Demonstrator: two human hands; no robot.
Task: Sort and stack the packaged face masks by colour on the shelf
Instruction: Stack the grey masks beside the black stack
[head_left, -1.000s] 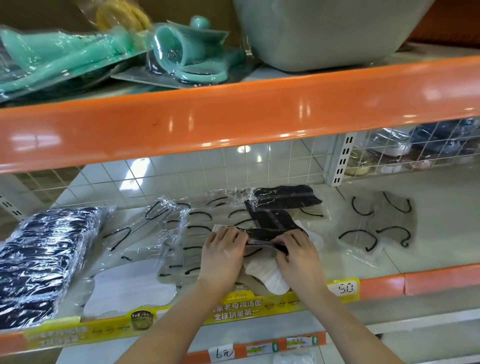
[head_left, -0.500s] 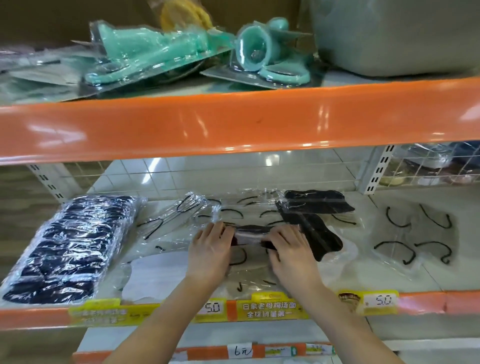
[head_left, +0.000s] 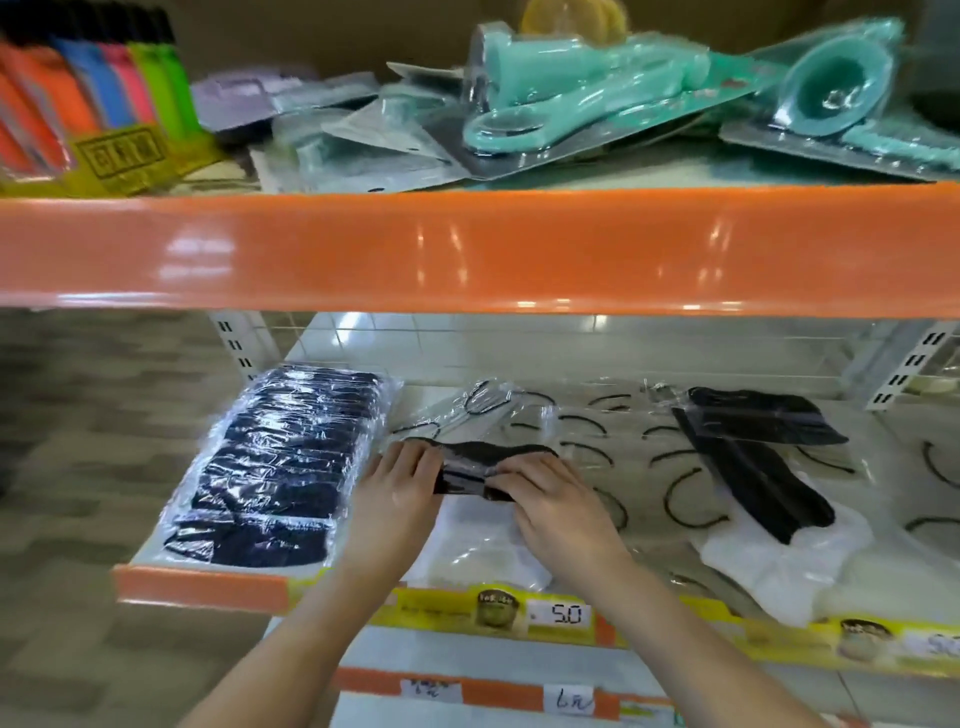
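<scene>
Gripping one black face mask in clear plastic wrap (head_left: 491, 462) at either end, the left hand (head_left: 397, 491) and right hand (head_left: 553, 499) hold it just beside the dark-blue wrapped mask stack (head_left: 280, 462) on the orange-edged shelf (head_left: 202, 587). Loose clear packets of white masks (head_left: 779, 561) and black masks (head_left: 753, 452) clutter the right.

Left hand (head_left: 399, 480): palm down, fingers curled in a grip, forearm bare. Right hand (head_left: 551, 496): palm down, fingers curled likewise, close beside the left.
</scene>
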